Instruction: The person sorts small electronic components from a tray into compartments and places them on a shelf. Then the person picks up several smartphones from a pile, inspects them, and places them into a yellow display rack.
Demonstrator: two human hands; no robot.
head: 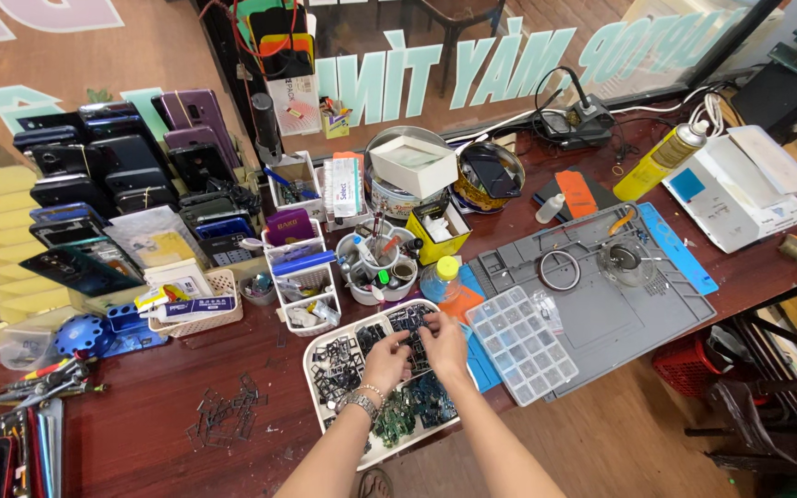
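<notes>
Already both hands, left hand [386, 360] and right hand [442, 339], dig with fingers spread into the white tray [317, 361] of small dark parts [397, 406]. Overhanging the table edge [232, 461], it could likely tip if pressed.

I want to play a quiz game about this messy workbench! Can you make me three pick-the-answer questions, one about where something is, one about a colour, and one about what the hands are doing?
1. Where is the clear compartment box?
A. On the gray work mat, right of the white tray
B. On top of the stacked phones
C. On the floor

2. What colour is the spray can at the back right?
A. Blue
B. Yellow
C. Pink

3. What are the left hand and the right hand doing?
A. Resting on the bare table
B. Holding the spray can
C. Reaching into the white tray of small dark parts

Answers:
1 A, the box lies on the mat's near edge beside the tray.
2 B, its body is yellow with a white top.
3 C, both hands are over the tray, fingers among the parts.
</notes>
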